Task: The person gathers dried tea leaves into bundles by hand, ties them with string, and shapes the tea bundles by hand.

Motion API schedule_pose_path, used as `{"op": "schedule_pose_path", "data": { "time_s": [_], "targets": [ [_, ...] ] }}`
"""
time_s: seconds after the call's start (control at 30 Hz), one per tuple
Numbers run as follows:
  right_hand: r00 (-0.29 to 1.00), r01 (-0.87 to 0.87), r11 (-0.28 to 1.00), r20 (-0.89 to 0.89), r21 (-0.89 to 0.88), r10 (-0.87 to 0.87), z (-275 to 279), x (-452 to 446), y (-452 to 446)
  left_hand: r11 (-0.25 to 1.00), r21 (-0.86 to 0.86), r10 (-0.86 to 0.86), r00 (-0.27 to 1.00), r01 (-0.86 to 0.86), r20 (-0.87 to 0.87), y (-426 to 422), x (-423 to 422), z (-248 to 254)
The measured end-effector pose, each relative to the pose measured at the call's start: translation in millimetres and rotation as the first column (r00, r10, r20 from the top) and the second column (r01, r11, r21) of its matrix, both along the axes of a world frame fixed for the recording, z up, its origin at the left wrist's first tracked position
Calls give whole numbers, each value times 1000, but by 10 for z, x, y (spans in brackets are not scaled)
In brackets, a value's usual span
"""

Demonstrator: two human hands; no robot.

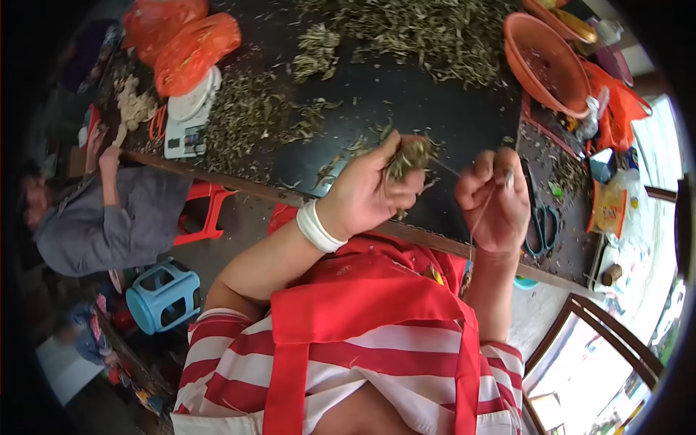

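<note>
My left hand (377,181) is wrapped round a small bundle of dried leaves (412,158), above the near edge of the dark table. To its right, my right hand (500,192) pinches a thin pale string (484,206) between thumb and fingers. One stretch of the string runs toward the bundle, and another hangs down past my right palm. Loose leaves lie on the table under and beside my left hand. Scissors with dark handles (542,230) lie just right of my right wrist.
Leaf heaps (435,32) cover the far side. At left are a white scale (187,130), orange bags (196,54), a seated person (109,217) and a blue stool (163,296). An orange basin (547,65) and plastic bags (612,109) stand at right.
</note>
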State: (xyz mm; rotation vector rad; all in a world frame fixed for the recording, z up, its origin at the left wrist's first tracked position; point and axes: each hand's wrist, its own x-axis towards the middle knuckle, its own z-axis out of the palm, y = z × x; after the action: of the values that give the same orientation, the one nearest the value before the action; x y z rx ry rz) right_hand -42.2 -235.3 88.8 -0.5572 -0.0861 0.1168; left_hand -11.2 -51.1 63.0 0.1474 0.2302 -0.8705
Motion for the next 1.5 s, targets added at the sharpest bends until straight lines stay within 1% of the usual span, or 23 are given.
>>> {"op": "schedule_pose_path", "data": {
  "time_s": [0.03, 0.07, 0.1, 0.17, 0.2, 0.37, 0.43, 0.5, 0.53, 0.57, 0.6, 0.67, 0.7, 0.73, 0.77, 0.8, 0.83, 1.03, 1.1, 1.17, 1.2, 1.33, 1.5],
  "targets": [
    [1000, 23, 1000, -1, -13, -23, 8, -39, -21, 1000, -13, -23, 1000, 23, -1, -51, -24, 17],
    [998, 58, 964, -21, -260, -65, -6, -70, -25, 998, 28, -51, 997, 49, 58, -65, -50, 40],
    [994, 75, 869, -30, -490, -102, -31, -78, -10, 995, 73, -70, 990, 62, 121, -47, -67, 64],
    [990, 57, 536, -23, -842, -142, -91, -21, 23, 985, 167, -77, 966, 36, 245, 5, -77, 82],
    [991, 37, 538, -38, -842, -127, -127, -41, 44, 985, 168, -63, 971, 23, 232, 30, -124, 58],
    [959, 188, 219, 227, -957, 169, -143, -15, 80, 998, 19, -60, 952, 57, 301, 34, -114, -15],
    [946, 244, 144, 268, -959, 182, -179, 68, 37, 977, 140, 13, 695, -163, 719, 0, -220, 62],
    [758, 614, 79, 614, -786, 220, -447, 297, -203, 910, 147, -37, 277, -388, 960, -17, -316, 143],
    [758, 619, 68, 618, -782, 207, -531, 257, -247, 916, 145, -41, 271, -374, 962, 15, -252, 179],
    [816, 556, 59, 558, -829, 152, -613, 284, -297, 883, 227, -64, 373, -410, 926, 51, -135, 201],
    [871, 475, 71, 480, -877, 100, -712, 261, -267, 836, 326, -83, 486, -442, 870, 130, -64, 216],
    [930, -5, 305, 108, -952, 352, -952, -110, 370, 736, 535, -133, 686, -415, 715, 255, 29, 267],
    [794, 158, 433, 375, -887, 478, -670, -96, 625, 730, 535, -146, 668, -425, 730, 278, 127, 275],
    [590, 248, 569, 588, -784, 553, -343, -123, 745, 645, 597, -190, 657, -478, 730, 295, 127, 220],
    [591, 232, 577, 584, -783, 556, -239, -118, 667, 548, 650, -229, 653, -526, 722, 317, 106, 145],
    [830, 252, 418, 417, -873, 370, -177, -116, 515, 446, 692, -270, 652, -568, 709, 334, 73, 78],
    [965, 211, 248, 241, -946, 100, -161, -121, 434, 344, 719, -315, 647, -603, 694, 336, 55, 41],
    [975, 221, 366, 220, -904, -44, -327, 72, 295, 461, 691, -203, 691, -557, 693, 53, 26, -28],
    [987, 107, 739, -19, -665, -161, -419, 108, 257, 414, 638, -217, 610, -650, 762, -29, 36, -277],
    [940, 74, 966, -305, -248, -151, -517, 53, 260, 366, 596, -255, 539, -715, 803, -82, -10, -450],
    [938, 72, 969, -315, -237, -147, -546, 11, 292, 358, 607, -265, 546, -709, 795, -119, -42, -435],
    [917, 131, 989, -372, -66, -146, -556, 7, 475, 635, 655, -12, 842, -410, 540, -339, 32, -186],
    [925, 108, 989, -355, -99, -137, -579, -52, 427, 497, 772, -143, 841, -395, 522, -339, 100, -71]
  ]
}}
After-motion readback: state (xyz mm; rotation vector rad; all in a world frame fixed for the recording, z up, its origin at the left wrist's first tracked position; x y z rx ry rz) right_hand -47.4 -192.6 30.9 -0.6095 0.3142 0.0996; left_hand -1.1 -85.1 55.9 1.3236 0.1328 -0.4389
